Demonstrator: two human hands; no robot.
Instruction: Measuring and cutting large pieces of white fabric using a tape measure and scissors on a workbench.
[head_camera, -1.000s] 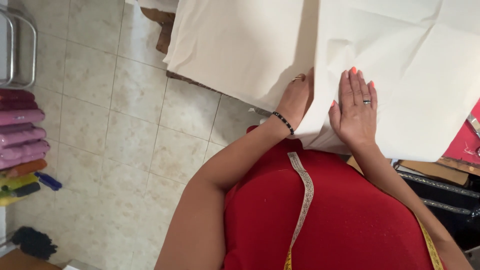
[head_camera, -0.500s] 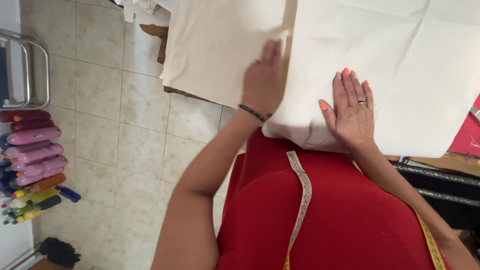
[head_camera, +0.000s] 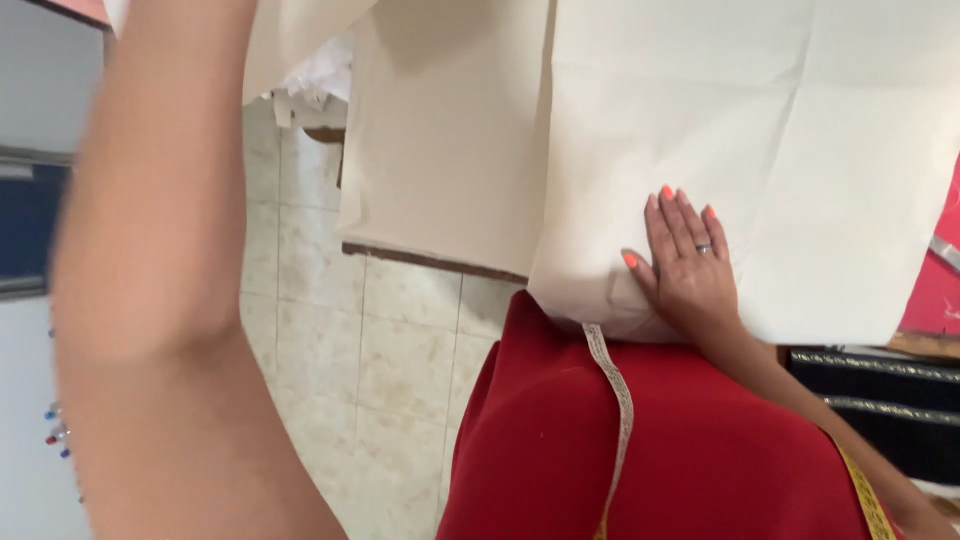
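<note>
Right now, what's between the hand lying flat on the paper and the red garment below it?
In the head view, only the near edge of the cream paper lies between the right hand and the red garment; a measuring tape hangs beside.

The left arm now rises up past the camera, blurred and close, and its hand leaves the view; half a second ago that hand lay flat on the cream paper. The coloured thread spools at the left edge are out of sight now.
</note>
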